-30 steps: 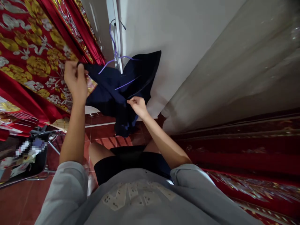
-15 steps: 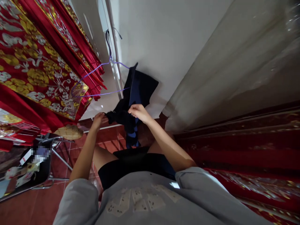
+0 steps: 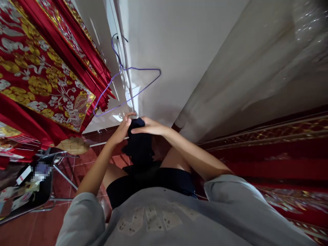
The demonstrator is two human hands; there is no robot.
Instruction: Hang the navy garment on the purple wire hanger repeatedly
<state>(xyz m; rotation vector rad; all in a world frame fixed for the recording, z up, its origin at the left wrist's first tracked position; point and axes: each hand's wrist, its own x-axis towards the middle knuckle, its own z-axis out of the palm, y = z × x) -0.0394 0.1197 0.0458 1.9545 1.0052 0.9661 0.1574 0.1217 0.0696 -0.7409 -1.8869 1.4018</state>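
A dark, nearly black garment (image 3: 140, 147) hangs bunched below my two hands, over the space between my knees. My right hand (image 3: 151, 126) is closed around its upper part, thumb on the near side and fingers behind the cloth. At the garment's left edge, my left hand (image 3: 124, 129) grips the same cloth, its fingertips pointing toward the wall. Some of the fingers are hidden by the fabric. Above my hands a purple wire hanger (image 3: 139, 69) hangs bare by its hook, with no cloth on it.
Red cloth with gold and silver embroidery (image 3: 41, 78) hangs at the left. Below it stands a black folding chair (image 3: 47, 191) with small items on it. A pale wall (image 3: 174, 41) is ahead, with a translucent plastic sheet (image 3: 230, 85) and red embroidered fabric (image 3: 269, 164) on the right.
The garment has come off the hanger and is now lower, gathered between my hands. My left hand moved right, closer to my right hand. The hanger now hangs bare.
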